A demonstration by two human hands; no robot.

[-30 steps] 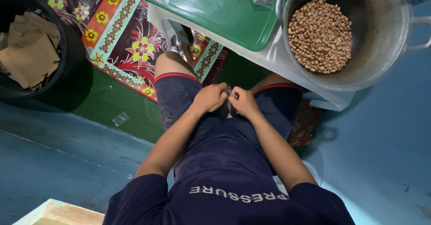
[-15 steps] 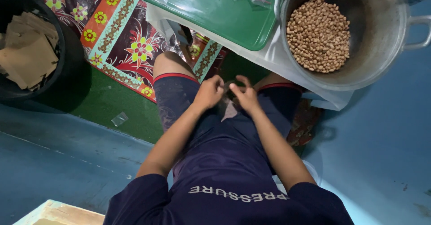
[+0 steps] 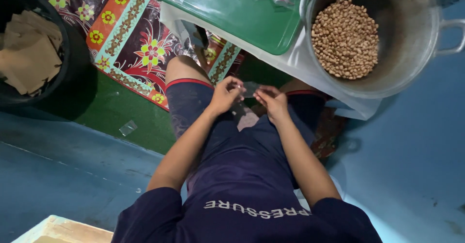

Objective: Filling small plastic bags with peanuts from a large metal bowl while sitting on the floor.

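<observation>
My left hand (image 3: 225, 94) and my right hand (image 3: 272, 101) are together over my lap, just below the edge of a low table. Between their fingertips they pinch a small clear plastic bag (image 3: 250, 88), each hand on one side of it. The bag looks empty, though it is too small to tell for sure. Just beyond my hands lies a green tray (image 3: 252, 22) with several small clear bags at its far edge. To its right stands a large metal pot (image 3: 411, 59) filled with brown peanuts (image 3: 345, 37).
A black bin (image 3: 72, 54) holding brown paper pieces (image 3: 29, 59) stands at the left. A flowered mat (image 3: 131, 39) and green carpet (image 3: 97, 112) cover the floor, with a scrap of clear plastic (image 3: 128, 127) on it. A pale box corner (image 3: 58, 229) shows bottom left.
Both hands have lifted slightly away from my lap toward the table edge, and the clear bag is now spread between them.
</observation>
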